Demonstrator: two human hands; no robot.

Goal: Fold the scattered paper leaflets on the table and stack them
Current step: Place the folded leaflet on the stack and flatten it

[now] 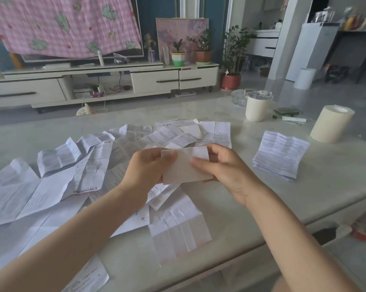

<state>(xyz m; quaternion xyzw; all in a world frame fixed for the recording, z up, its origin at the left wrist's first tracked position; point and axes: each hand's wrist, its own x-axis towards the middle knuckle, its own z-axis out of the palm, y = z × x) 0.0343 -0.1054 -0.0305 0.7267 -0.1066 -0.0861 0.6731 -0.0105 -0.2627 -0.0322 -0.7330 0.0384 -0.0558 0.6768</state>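
While creased open leaflets (177, 226) lie scattered on the tabletop (230, 218) nearest you, your left hand (148, 165) and right hand (226, 171) each pinch one end of a folded leaflet (184, 167) above them. Farther right, a stack of folded leaflets (280, 154) rests beside a paper roll (331, 125).

scattered leaflets (51, 186) run off the left edge, print unreadable.

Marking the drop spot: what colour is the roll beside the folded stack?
Cream roll, head view.

creased matt paper leaflets (72, 175), glossy table (230, 218)
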